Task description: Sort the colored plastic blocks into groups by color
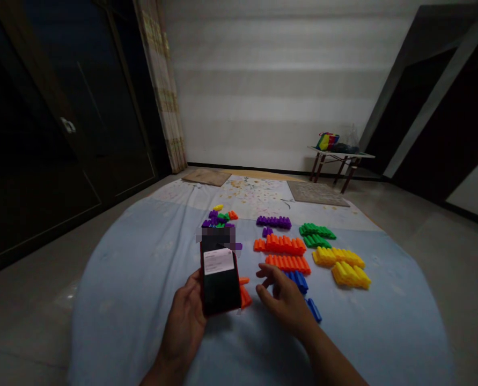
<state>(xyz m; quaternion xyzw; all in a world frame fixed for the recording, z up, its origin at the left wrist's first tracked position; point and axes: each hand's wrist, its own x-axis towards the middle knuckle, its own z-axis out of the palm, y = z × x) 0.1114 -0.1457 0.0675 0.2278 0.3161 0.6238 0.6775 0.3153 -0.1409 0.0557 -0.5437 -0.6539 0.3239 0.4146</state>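
My left hand point(188, 308) grips a smartphone point(221, 292) in a red case, its screen lit with a white panel. Right of the phone, my right hand point(281, 295) hovers with fingers bent and apart, holding nothing. Beside and partly under that hand lie blue plastic pieces point(299, 281). Beyond it are rows of orange pieces point(286, 244), purple pieces point(273, 221), green pieces point(317, 231) and yellow pieces point(339, 257). Behind the phone a mixed pile point(222, 217) of purple, green and orange pieces is partly hidden. More orange pieces point(245, 296) show at the phone's right edge.
A light blue cloth point(130, 279) covers the round table, with a flowered cloth point(258, 193) at its far side. Two flat mats point(317, 193) lie at the far edge. Against the back wall stands a small table point(339, 154) bearing a colourful bag point(327, 141).
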